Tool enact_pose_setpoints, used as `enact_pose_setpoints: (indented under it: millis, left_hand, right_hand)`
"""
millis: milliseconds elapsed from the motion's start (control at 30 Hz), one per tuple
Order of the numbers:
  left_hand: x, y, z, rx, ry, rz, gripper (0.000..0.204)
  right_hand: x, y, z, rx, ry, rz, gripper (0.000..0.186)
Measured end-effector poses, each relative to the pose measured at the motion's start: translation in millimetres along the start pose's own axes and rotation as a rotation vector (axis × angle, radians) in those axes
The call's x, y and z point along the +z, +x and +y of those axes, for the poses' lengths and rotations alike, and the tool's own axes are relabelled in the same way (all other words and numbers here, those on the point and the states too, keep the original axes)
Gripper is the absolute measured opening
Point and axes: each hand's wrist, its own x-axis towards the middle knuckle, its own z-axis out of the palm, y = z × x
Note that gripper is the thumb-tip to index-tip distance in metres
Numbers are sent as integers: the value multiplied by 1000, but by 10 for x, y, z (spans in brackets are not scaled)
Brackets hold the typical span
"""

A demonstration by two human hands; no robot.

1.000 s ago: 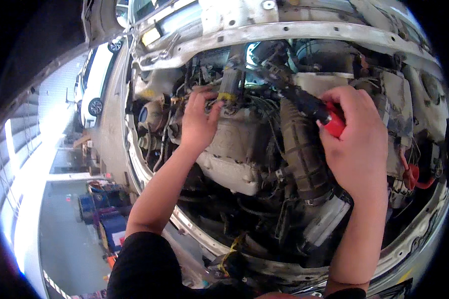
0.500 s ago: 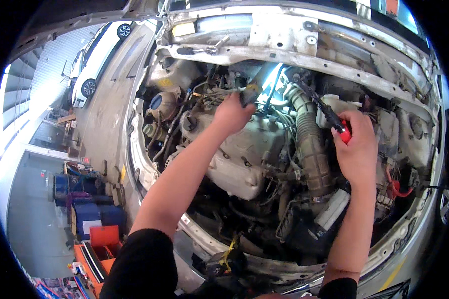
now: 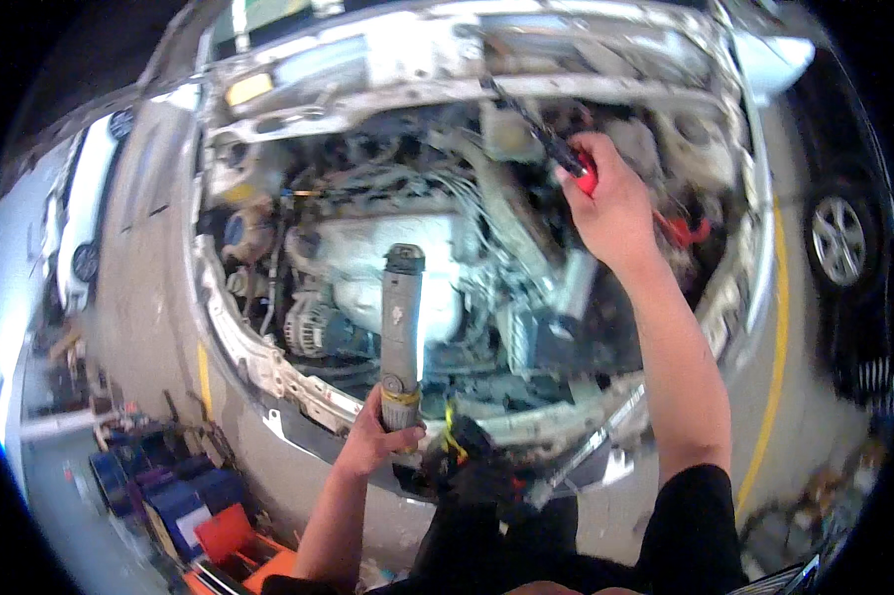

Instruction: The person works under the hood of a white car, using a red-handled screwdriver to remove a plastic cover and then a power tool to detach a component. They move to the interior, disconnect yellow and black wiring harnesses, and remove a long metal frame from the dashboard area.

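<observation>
My left hand (image 3: pixel 375 443) is closed round the ribbed lower end of a grey work light (image 3: pixel 402 322). The lamp stands upright in the picture at the near side of the engine bay, its lit strip glowing on the right side. In my right hand (image 3: pixel 613 213) is a long, thin, dark tool with a red-and-black handle (image 3: pixel 585 177). Its shaft points up and left toward the far crossbar; blur hides what its tip is. Behind the lamp lies the pale engine cover (image 3: pixel 353 263), with a ribbed intake hose (image 3: pixel 516 213) to its right.
The front body edge (image 3: pixel 318 402) of the car curves between me and the engine. A long metal bar (image 3: pixel 600 431) lies across it on the right. Blue bins (image 3: pixel 184 506) and an orange tool chest (image 3: pixel 231 535) stand at lower left. A dark car (image 3: pixel 838 238) is at right.
My left hand has drawn the work light back from deep in the engine bay to its near edge. The view has shifted; my right hand still holds the red-handled tool.
</observation>
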Motion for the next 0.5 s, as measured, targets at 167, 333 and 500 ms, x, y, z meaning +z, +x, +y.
enact_pose_setpoints:
  millis: [167,333,500]
  left_hand:
    - [325,-339,-246,79,-148,34,56]
    - [471,-495,-352,39,-140,-97,57]
    - [642,-738,-387,-65,-274,-182,71]
  right_hand:
    - [-646,-1392,43,358,165,45,48]
    - [-996,-2901,491,763,-96,249,47]
    - [-960,-3752,787,948,-293,296,51]
